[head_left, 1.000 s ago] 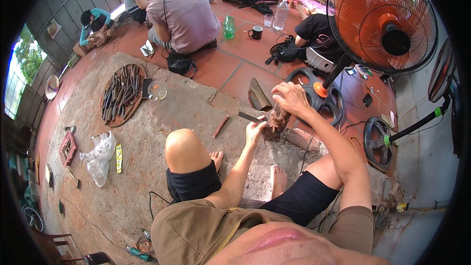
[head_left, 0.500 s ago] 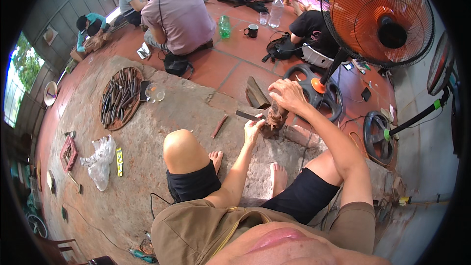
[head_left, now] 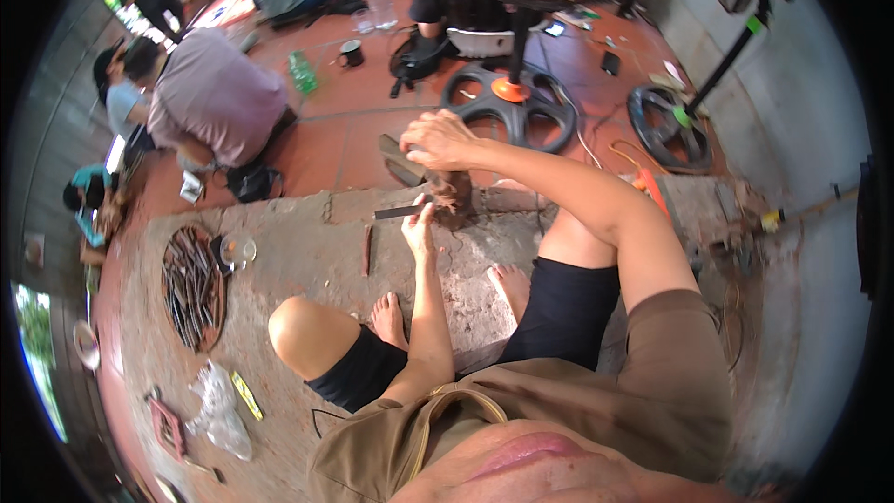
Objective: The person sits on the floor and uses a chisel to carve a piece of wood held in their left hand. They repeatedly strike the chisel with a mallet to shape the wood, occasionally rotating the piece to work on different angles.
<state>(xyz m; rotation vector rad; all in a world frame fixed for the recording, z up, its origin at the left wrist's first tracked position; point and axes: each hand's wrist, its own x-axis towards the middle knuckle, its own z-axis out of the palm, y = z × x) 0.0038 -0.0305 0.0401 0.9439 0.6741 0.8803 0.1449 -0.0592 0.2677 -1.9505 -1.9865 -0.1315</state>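
A carved brown wooden piece (head_left: pixel 453 197) stands upright at the edge of the raised concrete floor, in front of my feet. My right hand (head_left: pixel 441 142) is closed over its top, fingers curled down. My left hand (head_left: pixel 419 231) is beside the carving's lower left side, closed on a flat dark chisel (head_left: pixel 395 212) whose flat end points left. Its other end is hidden by the fingers and carving. Just behind the carving lies a wooden block (head_left: pixel 399 163). A thin reddish-brown stick (head_left: pixel 367 251) rests on the concrete to the left of my left hand.
On the left are a round basket (head_left: pixel 220 309) of dark stick-like tools, a clear cup (head_left: pixel 240 248) and a plastic bag (head_left: pixel 222 410). Beyond the carving stand an orange fan (head_left: pixel 510 88) and a second fan (head_left: pixel 684 116). Several people sit on the red tiles ahead; a cable crosses there.
The view has swung to the right, so the scene sits further left and the fan head is partly cut off. Both hands stay at the carving, the chisel still in my left.
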